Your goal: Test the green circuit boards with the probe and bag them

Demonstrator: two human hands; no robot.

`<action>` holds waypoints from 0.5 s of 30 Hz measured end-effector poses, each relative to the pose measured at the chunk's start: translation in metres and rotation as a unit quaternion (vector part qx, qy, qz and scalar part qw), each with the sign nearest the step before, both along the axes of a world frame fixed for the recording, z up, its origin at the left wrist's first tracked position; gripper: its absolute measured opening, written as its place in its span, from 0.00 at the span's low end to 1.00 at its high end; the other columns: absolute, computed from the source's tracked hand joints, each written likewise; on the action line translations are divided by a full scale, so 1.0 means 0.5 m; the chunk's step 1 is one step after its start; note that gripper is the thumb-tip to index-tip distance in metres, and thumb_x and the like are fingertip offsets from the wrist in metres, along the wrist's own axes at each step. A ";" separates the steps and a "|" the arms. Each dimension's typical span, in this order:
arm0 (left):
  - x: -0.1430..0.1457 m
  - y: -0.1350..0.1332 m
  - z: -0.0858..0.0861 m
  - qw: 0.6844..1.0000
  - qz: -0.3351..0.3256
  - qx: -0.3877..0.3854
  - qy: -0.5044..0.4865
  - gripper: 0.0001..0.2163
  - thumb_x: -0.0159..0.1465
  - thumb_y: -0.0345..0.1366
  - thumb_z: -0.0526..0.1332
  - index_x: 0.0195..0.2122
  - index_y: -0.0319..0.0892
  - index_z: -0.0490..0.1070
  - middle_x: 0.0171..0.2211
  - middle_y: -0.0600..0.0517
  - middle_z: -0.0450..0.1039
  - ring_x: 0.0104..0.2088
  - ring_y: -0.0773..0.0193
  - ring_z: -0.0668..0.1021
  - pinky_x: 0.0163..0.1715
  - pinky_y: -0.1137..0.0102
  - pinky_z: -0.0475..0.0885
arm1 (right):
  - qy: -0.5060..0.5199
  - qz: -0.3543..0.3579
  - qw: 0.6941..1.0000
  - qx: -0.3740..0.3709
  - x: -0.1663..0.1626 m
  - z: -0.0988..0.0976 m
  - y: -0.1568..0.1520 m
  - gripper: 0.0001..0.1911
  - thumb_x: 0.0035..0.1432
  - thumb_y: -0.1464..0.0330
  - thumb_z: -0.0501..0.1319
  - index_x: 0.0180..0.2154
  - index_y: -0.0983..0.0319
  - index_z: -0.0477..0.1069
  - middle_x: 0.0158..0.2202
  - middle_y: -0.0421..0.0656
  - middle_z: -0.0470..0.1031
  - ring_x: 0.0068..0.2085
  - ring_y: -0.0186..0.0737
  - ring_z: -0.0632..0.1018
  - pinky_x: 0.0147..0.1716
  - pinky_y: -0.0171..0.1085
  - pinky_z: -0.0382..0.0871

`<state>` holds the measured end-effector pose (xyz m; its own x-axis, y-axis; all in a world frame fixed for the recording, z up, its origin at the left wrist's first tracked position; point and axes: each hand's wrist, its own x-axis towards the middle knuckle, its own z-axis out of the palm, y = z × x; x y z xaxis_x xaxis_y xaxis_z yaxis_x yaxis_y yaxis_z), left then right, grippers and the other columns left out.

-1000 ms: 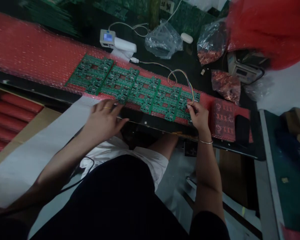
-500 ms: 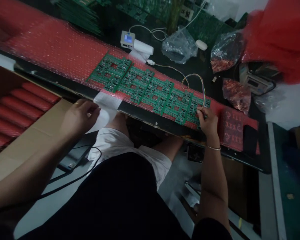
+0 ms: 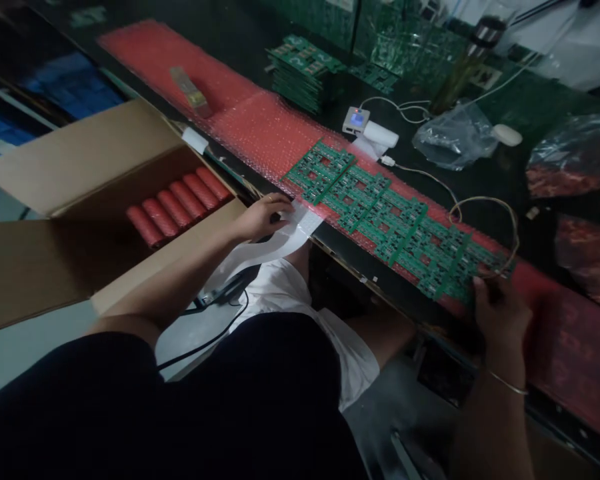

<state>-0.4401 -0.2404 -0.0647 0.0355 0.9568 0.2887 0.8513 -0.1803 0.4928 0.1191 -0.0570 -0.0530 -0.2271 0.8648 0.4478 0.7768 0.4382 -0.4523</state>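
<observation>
My right hand (image 3: 503,310) is at the right end of a row of joined green circuit boards (image 3: 380,213). Its fingertips are closed on the end of a thin wire lead (image 3: 515,230) against the last board. The lead loops back to a white plug (image 3: 387,161). My left hand (image 3: 265,219) hovers over a white paper strip (image 3: 300,223) hanging off the table edge. Its fingers are curled, thumb near forefinger; anything between them is too small to make out. Red bubble wrap (image 3: 245,110) lies under the boards.
Left stands an open cardboard box (image 3: 155,273) with several red wrapped rolls (image 3: 180,200). Behind the boards are a small screen device (image 3: 356,120), a clear plastic bag (image 3: 453,143) and a stack of green boards (image 3: 300,73). A packing tape dispenser (image 3: 190,90) rests on the wrap.
The view has swung left, bringing the whole box and the tape dispenser into sight. My right hand stays at the last board with the lead. My left hand is still beside the paper strip.
</observation>
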 end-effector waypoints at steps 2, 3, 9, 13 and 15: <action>-0.007 0.002 -0.008 1.000 -0.007 0.001 -0.011 0.13 0.71 0.43 0.63 0.49 0.41 0.81 0.52 0.41 0.79 0.52 0.54 0.80 0.56 0.62 0.77 | -0.003 -0.003 1.000 0.008 0.000 0.000 -0.002 0.26 0.62 0.46 0.58 0.41 0.61 0.82 0.41 0.55 0.87 0.39 0.60 0.87 0.40 0.52 0.79; -0.010 0.005 -0.012 1.000 -0.011 0.008 -0.013 0.13 0.71 0.42 0.63 0.49 0.41 0.82 0.51 0.41 0.79 0.52 0.54 0.81 0.56 0.62 0.77 | -0.008 -0.008 1.000 0.011 0.001 0.000 -0.003 0.27 0.61 0.46 0.58 0.41 0.62 0.82 0.41 0.55 0.87 0.39 0.60 0.87 0.39 0.51 0.79; -0.024 0.021 -0.026 0.997 -0.040 0.050 -0.031 0.13 0.73 0.44 0.64 0.46 0.42 0.84 0.48 0.41 0.81 0.49 0.57 0.82 0.53 0.65 0.77 | -0.030 -0.034 0.999 0.003 0.006 -0.003 -0.001 0.26 0.58 0.47 0.58 0.40 0.60 0.82 0.41 0.55 0.87 0.38 0.59 0.87 0.39 0.50 0.78; -0.029 0.024 -0.025 0.996 -0.036 0.046 -0.073 0.15 0.72 0.48 0.65 0.41 0.43 0.85 0.44 0.43 0.81 0.46 0.59 0.82 0.50 0.67 0.78 | -0.027 -0.032 0.999 0.000 0.007 -0.005 0.000 0.23 0.58 0.49 0.58 0.41 0.58 0.82 0.41 0.53 0.87 0.39 0.59 0.87 0.40 0.51 0.79; -0.028 0.025 -0.025 0.994 -0.032 0.045 -0.091 0.15 0.71 0.49 0.66 0.39 0.43 0.85 0.43 0.44 0.81 0.44 0.59 0.82 0.49 0.67 0.78 | -0.023 -0.032 0.999 0.005 0.005 -0.004 -0.001 0.22 0.57 0.49 0.58 0.41 0.56 0.81 0.42 0.53 0.87 0.40 0.59 0.87 0.39 0.51 0.79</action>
<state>-0.4541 -0.2277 -0.0773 0.0357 0.9239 0.3811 0.7350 -0.2826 0.6164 0.1219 -0.0573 -0.0552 -0.1925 0.8738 0.4465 0.8230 0.3916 -0.4116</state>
